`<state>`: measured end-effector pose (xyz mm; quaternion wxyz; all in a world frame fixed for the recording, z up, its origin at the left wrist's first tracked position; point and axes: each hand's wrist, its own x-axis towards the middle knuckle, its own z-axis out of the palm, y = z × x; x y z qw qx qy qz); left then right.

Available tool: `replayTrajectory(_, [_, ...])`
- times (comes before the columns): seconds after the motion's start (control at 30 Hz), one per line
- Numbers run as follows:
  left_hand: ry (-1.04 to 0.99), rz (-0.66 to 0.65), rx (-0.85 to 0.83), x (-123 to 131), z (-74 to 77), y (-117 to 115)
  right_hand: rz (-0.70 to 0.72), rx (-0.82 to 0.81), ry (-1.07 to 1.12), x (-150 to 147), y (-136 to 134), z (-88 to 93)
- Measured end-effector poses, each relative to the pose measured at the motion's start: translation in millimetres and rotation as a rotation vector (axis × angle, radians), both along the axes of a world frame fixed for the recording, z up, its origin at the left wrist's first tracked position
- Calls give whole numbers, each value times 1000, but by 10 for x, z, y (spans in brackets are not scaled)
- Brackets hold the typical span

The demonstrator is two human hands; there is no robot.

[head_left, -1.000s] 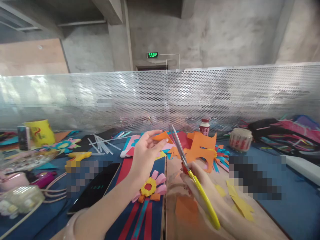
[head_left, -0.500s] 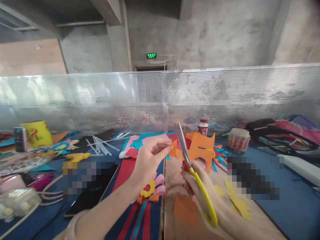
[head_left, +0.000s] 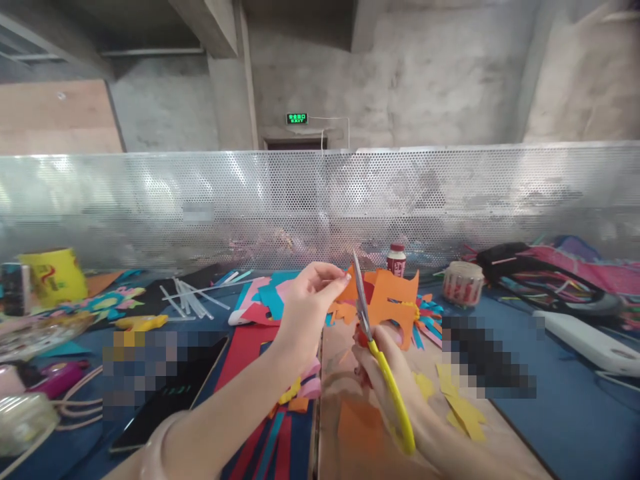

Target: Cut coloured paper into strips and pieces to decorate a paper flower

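Note:
My left hand [head_left: 306,308] is raised over the middle of the table, thumb and fingers closed in a pinch on a small piece of orange paper [head_left: 349,291]. Scissors [head_left: 391,390] with a yellow handle loop and a red one sit in my right hand [head_left: 387,363]. Their blades point up and away, close beside the orange piece; whether they touch it I cannot tell. Behind them lies a cut-up orange sheet [head_left: 395,307]. Under my left forearm, a paper flower with pink loops [head_left: 311,388] is partly hidden.
A wooden board [head_left: 333,433] carries yellow paper scraps [head_left: 463,407]. To the left lie a phone [head_left: 173,393], a yellow glue gun [head_left: 143,323] and white sticks [head_left: 187,300]. A red-capped bottle [head_left: 396,260] and a jar [head_left: 463,283] stand behind, before a perforated metal screen [head_left: 250,200].
The view has shifted slightly. My left hand still pinches the orange piece, now nearer the scissor blades, and its forearm covers more of the paper flower. The scissors remain in my right hand.

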<state>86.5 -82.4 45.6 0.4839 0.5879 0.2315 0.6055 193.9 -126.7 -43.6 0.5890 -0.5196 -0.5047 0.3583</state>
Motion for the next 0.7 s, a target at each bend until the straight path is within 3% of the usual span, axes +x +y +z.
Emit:
replayTrajectory(0.27, [85,28,43,77,25,-21,-6,-44,219,-17,-11,81])
replayTrajectory(0.53, [103,8,37,81,-69,-24,-12,-15,154,-30,55,-5])
replayTrajectory(0.7, [155,34,107,55,-80,-11,-20,-22,246,-60,-9,28])
